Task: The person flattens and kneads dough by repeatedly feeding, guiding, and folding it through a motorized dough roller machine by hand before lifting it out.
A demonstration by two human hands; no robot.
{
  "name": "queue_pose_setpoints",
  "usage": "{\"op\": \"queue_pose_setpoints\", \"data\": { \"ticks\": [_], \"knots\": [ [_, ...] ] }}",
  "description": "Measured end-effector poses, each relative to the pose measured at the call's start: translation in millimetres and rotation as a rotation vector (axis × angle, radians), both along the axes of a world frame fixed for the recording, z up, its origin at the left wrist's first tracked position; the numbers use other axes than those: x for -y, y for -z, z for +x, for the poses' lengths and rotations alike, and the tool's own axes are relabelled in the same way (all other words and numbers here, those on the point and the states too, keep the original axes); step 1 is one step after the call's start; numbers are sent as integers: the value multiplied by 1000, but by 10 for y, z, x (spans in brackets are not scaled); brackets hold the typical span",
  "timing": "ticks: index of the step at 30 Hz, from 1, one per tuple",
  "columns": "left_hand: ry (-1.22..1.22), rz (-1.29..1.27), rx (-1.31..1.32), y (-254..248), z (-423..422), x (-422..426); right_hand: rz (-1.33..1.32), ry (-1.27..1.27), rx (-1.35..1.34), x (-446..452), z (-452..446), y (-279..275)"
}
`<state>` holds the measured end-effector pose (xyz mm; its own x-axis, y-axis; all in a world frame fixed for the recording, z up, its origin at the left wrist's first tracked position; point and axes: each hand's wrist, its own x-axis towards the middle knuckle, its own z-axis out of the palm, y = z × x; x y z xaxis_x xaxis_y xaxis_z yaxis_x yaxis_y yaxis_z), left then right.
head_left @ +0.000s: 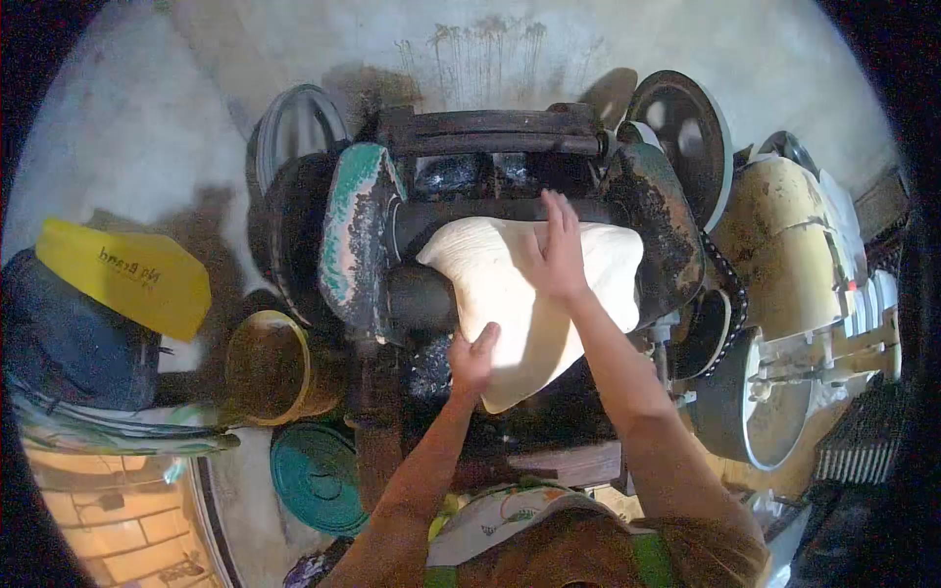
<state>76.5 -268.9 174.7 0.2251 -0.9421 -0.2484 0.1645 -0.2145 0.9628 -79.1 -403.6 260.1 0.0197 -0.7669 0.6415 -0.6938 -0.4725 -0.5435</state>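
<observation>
A large pale slab of dough [520,294] lies over the rollers of an old dough roller machine [355,240], its lower end hanging toward me. My left hand [472,361] grips the dough's lower left edge, the thumb on top and the other fingers hidden beneath. Flat on the upper right of the dough rests my right hand [561,250], fingers stretched toward the dark roller [470,213] at the back. The machine's side housings have worn, chipped paint, green on the left one.
Left of the machine stand a yellowish bucket [267,367] and a green round lid [316,477]. A yellow sheet [127,274] lies over a dark bag. Pulley wheels [681,137] and a drive chain [733,294] flank the right side. A stained wall [490,59] rises behind.
</observation>
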Motion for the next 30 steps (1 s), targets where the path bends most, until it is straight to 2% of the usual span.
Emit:
{"op": "queue_pose_setpoints", "data": {
  "ticks": [2, 4, 6, 8, 10, 13, 14, 15, 16, 21, 24, 25, 27, 28, 30],
  "knots": [
    [-8, -30, 18, 0, -15, 43, -22, -101, -145, -405, -28, 105],
    [81, 37, 65, -77, 71, 66, 66, -78, -362, -863, -69, 82],
    [115, 71, 92, -241, 144, 55, 71, -95, -352, -1101, -115, 156],
    [102, -36, -41, -569, 174, -18, 86, -107, -331, -1256, -145, 202],
    [105, -89, -108, -675, 201, -99, 100, -115, -311, -1337, -154, 180],
    [149, -126, -751, -657, 396, -336, 121, -135, -273, -1405, -194, 69],
    [153, -123, -748, -304, 548, -455, 166, -147, -215, -1479, -221, 40],
    [206, -213, -254, 335, 737, -585, 211, -161, -160, -1560, -255, 4],
    [249, -296, 242, 772, 862, -639, 255, -177, -107, -1609, -272, -38],
    [400, -74, 423, 1268, 966, -559, 249, -161, -81, -1682, 71, -281],
    [-222, 129, -100, 1332, 718, -144, 110, -58, -319, -1497, 310, -347],
    [-224, 132, -103, 1925, 773, -163, 113, -60, -322, -1404, 342, -361],
    [53, 118, 595, 2975, 778, 346, -3, -78, -333, -1146, 380, -391],
    [204, 112, 941, 3448, 806, 301, -54, -87, -336, -1034, 381, -399],
    [250, 69, 1025, 3713, 841, 300, -61, -94, -308, -789, 365, -479]
  ]
}}
